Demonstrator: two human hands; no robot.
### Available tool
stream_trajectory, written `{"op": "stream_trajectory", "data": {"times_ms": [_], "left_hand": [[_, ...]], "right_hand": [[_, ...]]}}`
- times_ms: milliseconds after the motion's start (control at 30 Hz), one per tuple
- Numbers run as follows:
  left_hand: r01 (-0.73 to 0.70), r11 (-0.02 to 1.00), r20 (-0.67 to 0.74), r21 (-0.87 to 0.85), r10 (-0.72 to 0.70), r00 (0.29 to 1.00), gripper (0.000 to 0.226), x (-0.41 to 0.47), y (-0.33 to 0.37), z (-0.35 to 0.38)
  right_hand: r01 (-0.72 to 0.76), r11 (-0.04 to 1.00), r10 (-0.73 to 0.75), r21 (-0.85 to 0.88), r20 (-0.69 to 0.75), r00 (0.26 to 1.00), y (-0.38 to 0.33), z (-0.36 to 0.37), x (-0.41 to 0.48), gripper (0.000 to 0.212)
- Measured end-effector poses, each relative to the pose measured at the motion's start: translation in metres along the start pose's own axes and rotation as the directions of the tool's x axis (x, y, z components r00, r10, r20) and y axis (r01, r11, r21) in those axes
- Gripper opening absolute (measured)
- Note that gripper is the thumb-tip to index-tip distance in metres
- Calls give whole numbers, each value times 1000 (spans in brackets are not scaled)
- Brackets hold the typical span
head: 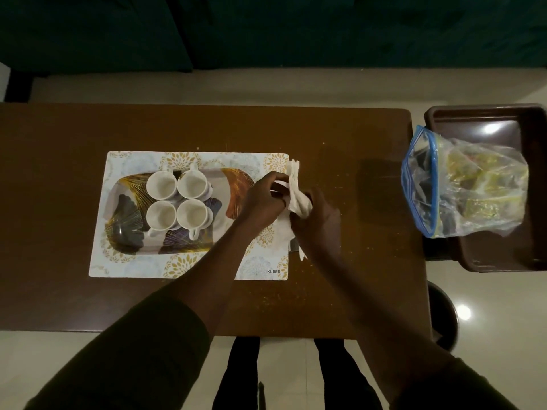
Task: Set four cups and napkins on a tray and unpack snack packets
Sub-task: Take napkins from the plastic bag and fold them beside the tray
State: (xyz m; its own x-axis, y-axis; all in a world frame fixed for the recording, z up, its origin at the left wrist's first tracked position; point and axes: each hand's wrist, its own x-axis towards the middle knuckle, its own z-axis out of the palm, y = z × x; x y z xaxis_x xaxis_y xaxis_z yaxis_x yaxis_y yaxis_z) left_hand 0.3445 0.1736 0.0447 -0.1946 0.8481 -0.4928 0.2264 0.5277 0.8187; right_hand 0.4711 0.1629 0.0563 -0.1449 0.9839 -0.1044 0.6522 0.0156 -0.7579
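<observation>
Head view: both hands, left hand [264,199] and right hand [318,220], have fingers closed on soft, light napkins [299,199] right of the tray [236,184]; pinch edges gently.

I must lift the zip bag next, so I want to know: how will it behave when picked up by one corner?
The zip bag looks like thin, crumpled clear plastic, so it will probably flop and sag. Several packets show inside; they may slide toward the low end. It overhangs the brown bin, so a push could tip it off.
</observation>
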Motion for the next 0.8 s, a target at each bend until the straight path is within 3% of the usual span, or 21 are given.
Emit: {"op": "stream_trajectory", "data": {"times_ms": [133,233,300,433,567,667,800], "left_hand": [[-60,998,49,-1,60,997,43,-2,-1,-1],[-108,989,58,103,102,993,39,-1,-2,2],[-154,963,51,219,146,988,42,-1,-4,5],[-226,894,19,386,238,971,41,-1,-7,11],[-245,918,-109,312,290,951,39,0,-2,12],[-153,973,-142,172,179,974,37,2,-2,10],[-102,991,-121,89,113,986,27,3,-2,11]], "right_hand": [[-58,993,72,104,-131,989,-2,-8,3,27],[-203,962,229,184,-133,964,0,-10,10,47],[-263,938,288,224,-87,954,2,-8,15,46],[-151,980,155,128,-30,987,2,-6,16,37],[-70,997,69,-25,-30,997,9,-1,10,33],[-42,992,49,-116,61,997,13,6,4,40],[-56,992,58,-113,17,998,13,10,1,36]]}}
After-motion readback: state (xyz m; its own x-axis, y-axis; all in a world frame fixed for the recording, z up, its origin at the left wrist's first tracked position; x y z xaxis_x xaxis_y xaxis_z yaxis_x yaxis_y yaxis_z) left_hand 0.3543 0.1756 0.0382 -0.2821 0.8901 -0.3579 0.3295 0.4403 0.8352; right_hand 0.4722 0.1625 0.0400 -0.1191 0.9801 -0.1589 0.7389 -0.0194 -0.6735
